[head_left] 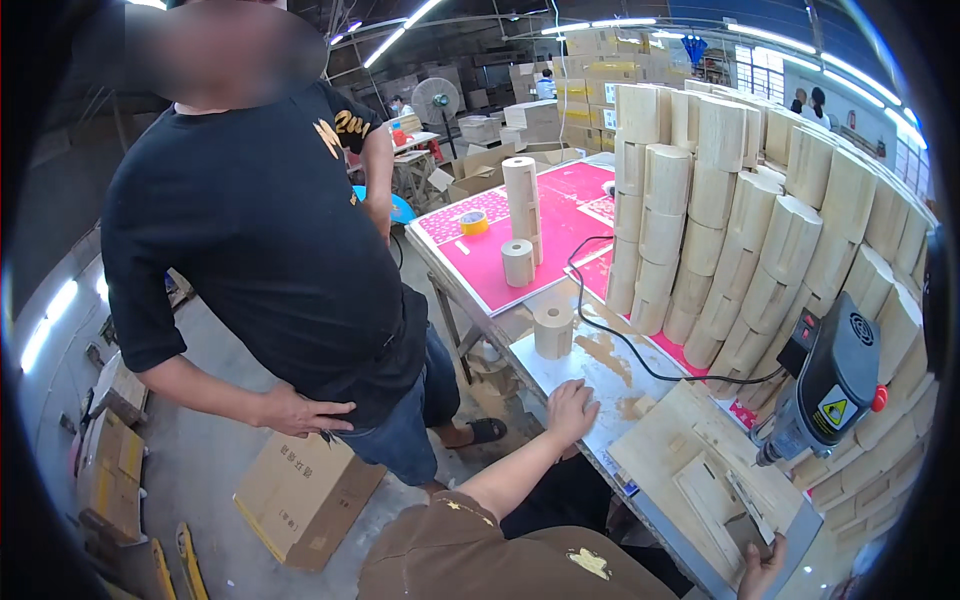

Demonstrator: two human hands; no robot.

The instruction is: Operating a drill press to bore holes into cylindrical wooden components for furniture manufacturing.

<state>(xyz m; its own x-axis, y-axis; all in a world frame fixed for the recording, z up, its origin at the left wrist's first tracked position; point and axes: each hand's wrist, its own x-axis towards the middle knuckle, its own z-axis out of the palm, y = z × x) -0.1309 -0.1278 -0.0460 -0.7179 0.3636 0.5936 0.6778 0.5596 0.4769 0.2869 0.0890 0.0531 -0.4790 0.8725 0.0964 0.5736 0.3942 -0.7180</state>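
Note:
My left hand [572,412] rests on the near edge of the worktable [595,440], its fingers loosely laid on the surface with nothing in them. Just beyond it stands a pale wooden cylinder [553,333] with a round hole in its top. At the lower right, my right hand [762,572] has thumb and fingertips around the near end of a wooden jig [712,510], whose strips lie on a flat wooden board [655,440]. Part of that hand is cut off by the lower edge. Over the board hangs a grey bench drill [835,380] with a red button.
Tall stacks of wooden cylinders [715,205] line the table's right side. A black cable [640,362] runs to the drill. On the pink sheet [480,275] stand more cylinders [517,262] and a yellow tape roll [473,222]. A person [260,230] stands at left, near a carton [308,500].

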